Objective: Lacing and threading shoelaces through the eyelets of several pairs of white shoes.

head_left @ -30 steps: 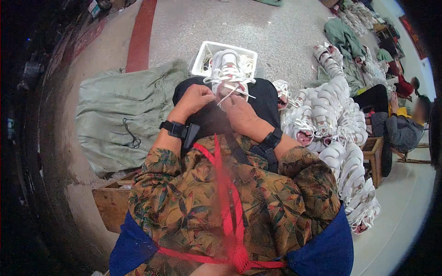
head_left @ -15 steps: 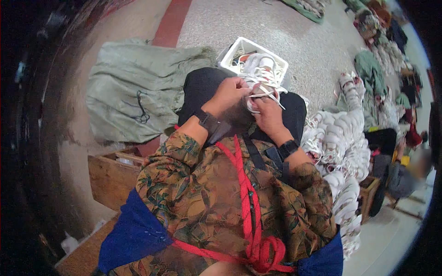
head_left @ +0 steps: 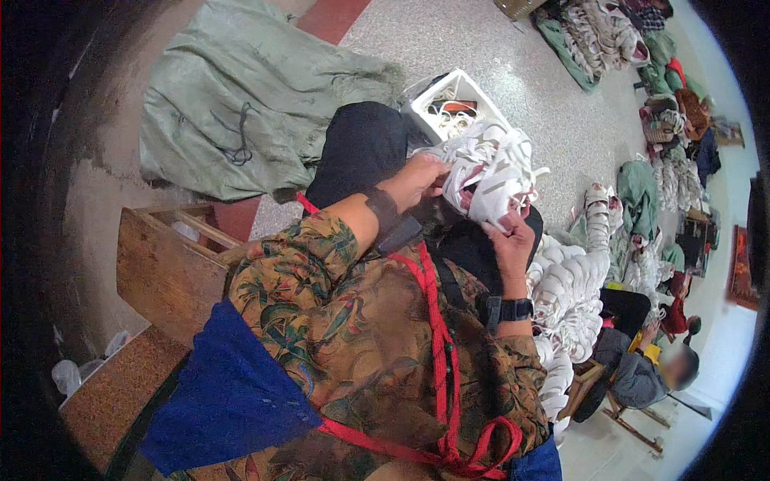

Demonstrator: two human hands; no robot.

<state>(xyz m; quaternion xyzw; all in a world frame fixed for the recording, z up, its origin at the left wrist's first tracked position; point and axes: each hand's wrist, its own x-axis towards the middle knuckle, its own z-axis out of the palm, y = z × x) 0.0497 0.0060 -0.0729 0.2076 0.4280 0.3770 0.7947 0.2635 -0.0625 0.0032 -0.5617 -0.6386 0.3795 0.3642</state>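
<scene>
Two hands on white shoe (head_left: 489, 172) over lap. Left hand (head_left: 417, 180) grip pressed on shoe's near-left edge; right hand (head_left: 509, 240) grip pinching its lower edge from beneath. White tray (head_left: 417, 100) just beyond left grip, on floor. Pile of white shoes (head_left: 573, 289) right of right grip.
</scene>
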